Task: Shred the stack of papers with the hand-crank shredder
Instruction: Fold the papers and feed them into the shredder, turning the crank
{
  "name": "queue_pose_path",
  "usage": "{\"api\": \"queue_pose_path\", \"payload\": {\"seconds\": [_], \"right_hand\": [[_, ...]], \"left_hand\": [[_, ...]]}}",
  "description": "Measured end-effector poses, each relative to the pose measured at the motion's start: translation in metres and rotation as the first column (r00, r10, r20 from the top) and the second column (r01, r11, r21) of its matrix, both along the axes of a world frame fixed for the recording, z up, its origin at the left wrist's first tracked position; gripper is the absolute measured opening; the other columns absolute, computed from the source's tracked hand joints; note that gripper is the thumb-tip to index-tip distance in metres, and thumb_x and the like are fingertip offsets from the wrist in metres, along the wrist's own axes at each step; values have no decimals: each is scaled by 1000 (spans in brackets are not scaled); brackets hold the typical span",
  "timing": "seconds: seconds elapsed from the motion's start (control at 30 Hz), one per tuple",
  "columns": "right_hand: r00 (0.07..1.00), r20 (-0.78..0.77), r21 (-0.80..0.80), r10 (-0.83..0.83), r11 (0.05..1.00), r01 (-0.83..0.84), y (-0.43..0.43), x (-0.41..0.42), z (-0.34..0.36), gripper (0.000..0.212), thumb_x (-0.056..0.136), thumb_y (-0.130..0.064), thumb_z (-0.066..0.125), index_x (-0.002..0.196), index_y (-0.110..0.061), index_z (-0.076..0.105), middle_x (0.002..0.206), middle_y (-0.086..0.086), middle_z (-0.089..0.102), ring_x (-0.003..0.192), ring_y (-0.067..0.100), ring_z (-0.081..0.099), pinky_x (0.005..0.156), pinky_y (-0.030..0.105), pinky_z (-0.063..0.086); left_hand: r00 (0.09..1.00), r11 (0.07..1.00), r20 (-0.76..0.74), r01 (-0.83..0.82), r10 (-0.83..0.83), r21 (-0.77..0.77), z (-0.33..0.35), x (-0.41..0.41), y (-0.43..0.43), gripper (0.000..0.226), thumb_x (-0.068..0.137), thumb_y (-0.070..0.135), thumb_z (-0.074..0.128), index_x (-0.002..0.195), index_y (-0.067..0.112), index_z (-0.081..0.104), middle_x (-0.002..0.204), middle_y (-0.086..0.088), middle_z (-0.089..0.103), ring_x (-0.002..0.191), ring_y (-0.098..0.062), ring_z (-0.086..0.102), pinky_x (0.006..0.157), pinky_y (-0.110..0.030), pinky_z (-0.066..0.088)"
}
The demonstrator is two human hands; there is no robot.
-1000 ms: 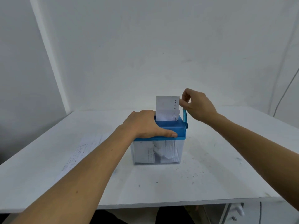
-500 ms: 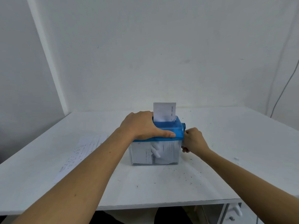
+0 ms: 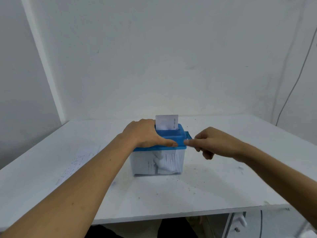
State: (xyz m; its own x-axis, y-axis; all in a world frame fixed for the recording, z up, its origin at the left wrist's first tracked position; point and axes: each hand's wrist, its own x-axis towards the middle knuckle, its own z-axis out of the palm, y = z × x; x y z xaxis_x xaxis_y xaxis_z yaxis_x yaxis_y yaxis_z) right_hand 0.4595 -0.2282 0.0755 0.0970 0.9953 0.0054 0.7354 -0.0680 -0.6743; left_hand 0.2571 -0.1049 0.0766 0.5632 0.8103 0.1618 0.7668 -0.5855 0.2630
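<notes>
Shredder (image 3: 158, 152) is sitting near the middle of the white table (image 3: 223, 189), slightly toward the far side. Blue lid (image 3: 173, 137) on top, clear bin (image 3: 142, 162) below.

Left hand (image 3: 144, 133) is lying over the left end of the lid and clamping it down. The thumb is stretching along the lid's front edge; the fingers are wrapping over the far side, out of sight.

Right hand (image 3: 214, 141) is sitting just right of the shredder at lid height, fingers curled in, pinching the end of the blue crank (image 3: 188, 135). This hand is blurred, so the exact grip is hard to make out.

One white sheet (image 3: 165, 122) is standing upright in the slot behind the left hand, its upper part sticking out, a line of print running down its right edge.

Shredded paper (image 3: 166, 162) is filling the bin, white with grey print, pressing against the front wall.

More papers (image 3: 77, 162) are lying flat on the table to the left, partly hidden by the left forearm, well apart from the shredder.

Dark specks are dotting the tabletop in front of and to the right of the bin.

A thin cable (image 3: 291, 90) is hanging down the right wall. A drawer unit (image 3: 240, 224) is showing under the table's front right edge.
</notes>
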Motion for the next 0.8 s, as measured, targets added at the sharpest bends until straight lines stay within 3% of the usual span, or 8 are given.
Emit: {"api": "queue_pose_path", "payload": {"seconds": [0.13, 0.3, 0.43, 0.5, 0.6, 0.7, 0.8], "right_hand": [[972, 234, 56, 28, 998, -42, 6, 9, 10, 44, 88, -53, 66, 68, -14, 67, 52, -2, 60, 43, 3, 47, 47, 15, 37], [986, 158, 330, -56, 944, 1, 25, 14, 15, 56, 91, -60, 54, 54, -19, 56, 44, -6, 50, 39, 5, 35, 47, 20, 34], [989, 109, 464, -103, 885, 41, 52, 16, 19, 48, 97, -51, 52, 61, -21, 61, 58, -9, 61, 47, 0, 51, 51, 11, 38], [990, 87, 492, -109, 869, 52, 68, 15, 21, 43, 100, -46, 50, 70, -16, 61, 68, -7, 64, 53, -3, 55, 56, 15, 40], [989, 46, 528, -143, 844, 97, 95, 14, 14, 34, 102, -42, 50, 83, -14, 54, 76, -2, 64, 68, 7, 62, 65, 28, 49], [981, -42, 556, -189, 812, 181, 112, 14, -1, 42, 103, -46, 45, 75, -14, 49, 71, -2, 63, 68, 10, 62, 69, 34, 51], [965, -15, 468, -262, 851, 239, 119, 9, -10, 52, 103, -49, 41, 66, -14, 48, 68, -3, 62, 61, 15, 56, 60, 32, 44]], "left_hand": [[1000, 1000, 19, 1, -1, 13, -1, 0, 1, 79, 60, 90, 65, 124, 45, 56, 101, 18, 64, 85, -5, 59, 75, -29, 52], [999, 1000, 47, 23, -24, 16, -2, 1, 2, 79, 58, 90, 65, 124, 48, 55, 104, 20, 63, 91, -8, 60, 75, -29, 49], [1000, 1000, 25, 17, -18, 17, -5, 3, 4, 84, 60, 91, 64, 130, 47, 51, 110, 18, 63, 94, -12, 60, 77, -31, 52], [1000, 1000, 28, 11, -11, 12, -5, 3, 4, 78, 60, 91, 63, 124, 48, 52, 108, 17, 63, 90, -10, 60, 77, -31, 52], [1000, 1000, 10, 0, 0, 2, -5, 3, 2, 67, 61, 90, 62, 109, 45, 50, 98, 17, 61, 80, -5, 58, 71, -29, 51], [1000, 1000, -2, -23, 23, 17, -6, 4, 4, 67, 59, 92, 62, 102, 42, 52, 92, 19, 60, 79, -2, 56, 74, -30, 53], [1000, 1000, 11, -17, 17, 8, -4, 3, 5, 66, 58, 92, 62, 100, 42, 55, 92, 21, 61, 81, -2, 57, 77, -32, 52]]}}
